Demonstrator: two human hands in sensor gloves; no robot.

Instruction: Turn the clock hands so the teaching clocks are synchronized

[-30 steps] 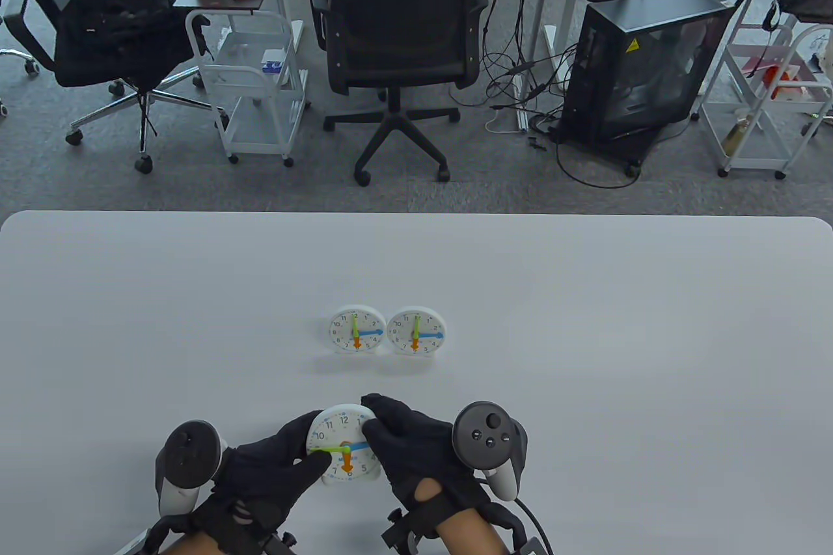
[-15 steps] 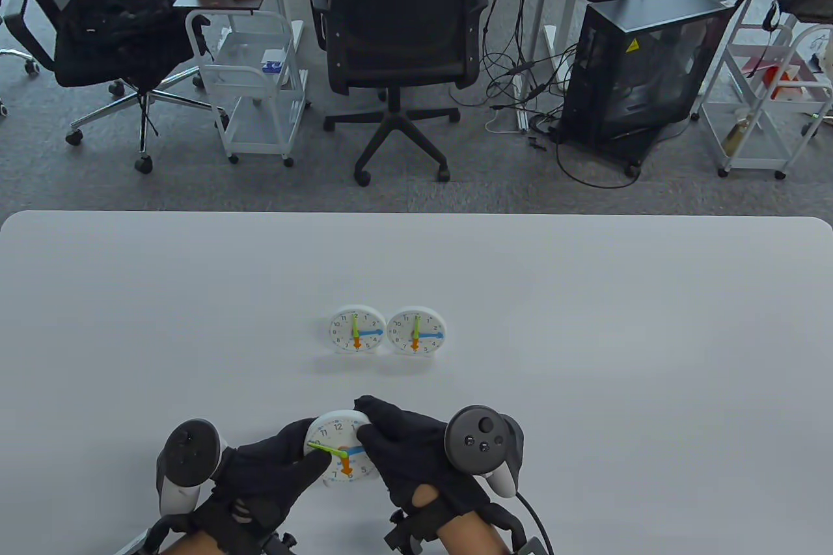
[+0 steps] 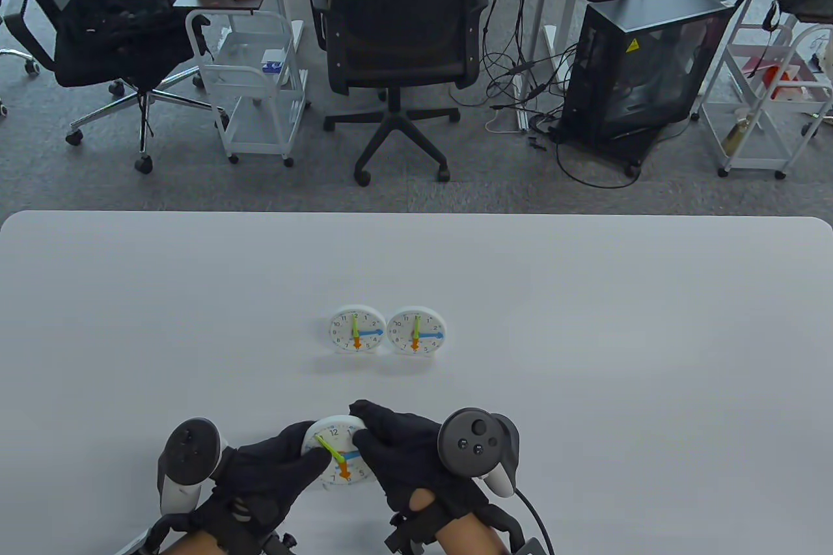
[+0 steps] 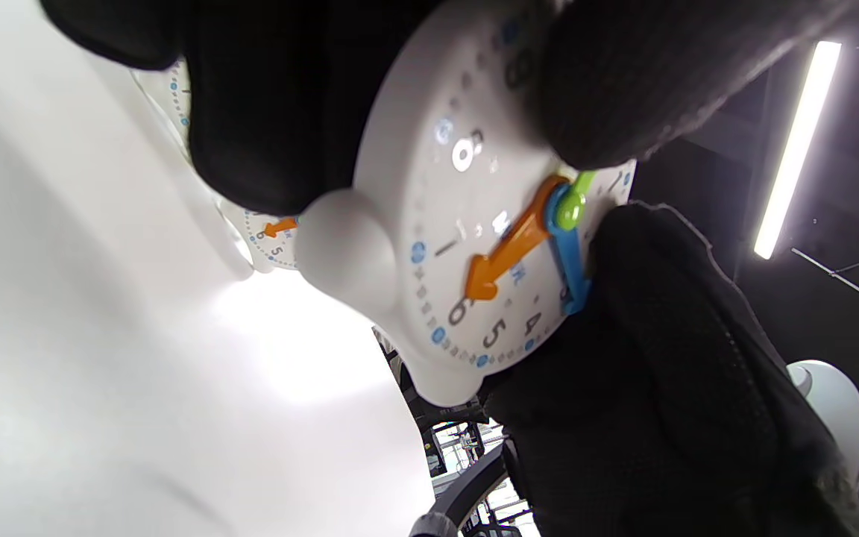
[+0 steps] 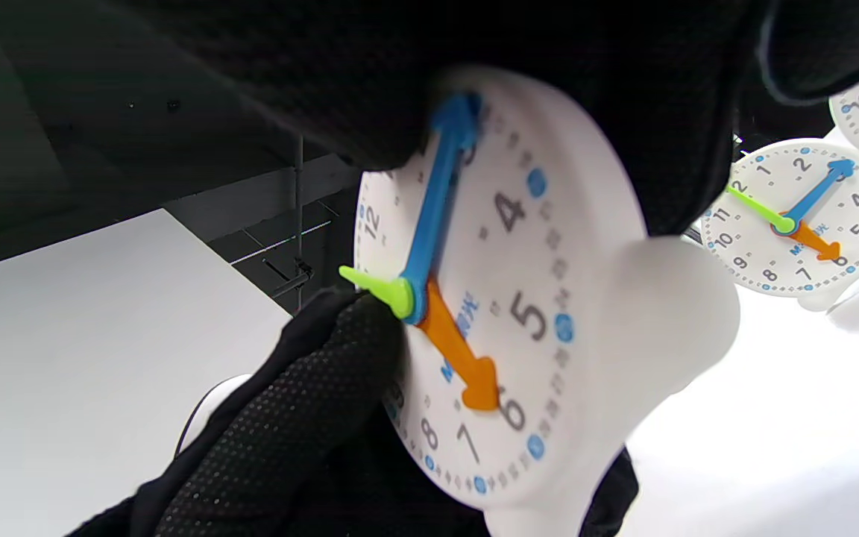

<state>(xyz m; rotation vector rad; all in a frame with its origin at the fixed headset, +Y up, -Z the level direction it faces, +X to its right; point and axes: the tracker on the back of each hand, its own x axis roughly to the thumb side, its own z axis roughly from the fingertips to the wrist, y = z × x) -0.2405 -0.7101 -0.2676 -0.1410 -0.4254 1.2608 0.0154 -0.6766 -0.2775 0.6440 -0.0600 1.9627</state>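
Observation:
A white teaching clock is held near the table's front edge, between both gloved hands. My left hand grips its left rim, with a finger at the green hand. My right hand grips its top and right side, over the blue hand. On it the green hand points near 11, the orange hand near 6, the blue hand near 3. The clock also shows in the left wrist view. Two more clocks stand side by side at mid-table, green at 12, blue at 3, orange at 6.
The white table stretches wide to both sides and behind the standing clocks. Beyond its far edge are office chairs, a white cart and a computer tower on the floor.
The held clock's green hand has swung clockwise from near 9 to near 11. Both hands and the clock have shifted slightly left.

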